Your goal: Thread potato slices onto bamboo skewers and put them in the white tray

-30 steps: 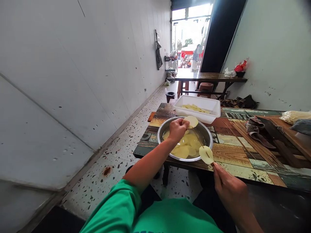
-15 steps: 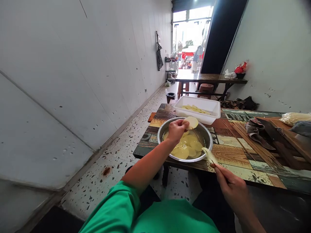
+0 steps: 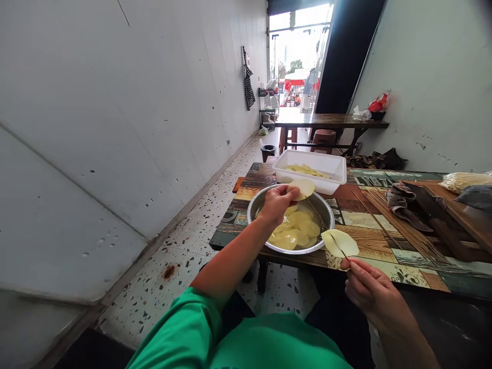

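Observation:
My left hand [image 3: 277,202] is closed on a thin, round potato slice [image 3: 303,189] above the bowl. A wooden skewer [image 3: 317,212] runs from that slice down toward my right hand [image 3: 371,287]. Near its lower end the skewer pierces a second potato slice [image 3: 340,243]. My right hand pinches the skewer just below this slice, off the bowl's right edge. Under my left hand stands a round metal bowl [image 3: 250,218] with many potato slices [image 3: 298,228] in water.
Behind the bowl is a white plastic tub [image 3: 332,179] with more slices. On the table's right side lie many bare skewers [image 3: 403,225], a crumpled cloth [image 3: 400,200] and a wooden board [image 3: 461,210]. A wall stands left; another table [image 3: 319,120] is farther back.
The slice on the skewer by my right hand has turned from edge-on to show its flat face. My right hand has rotated slightly; my left hand stays nearly in place.

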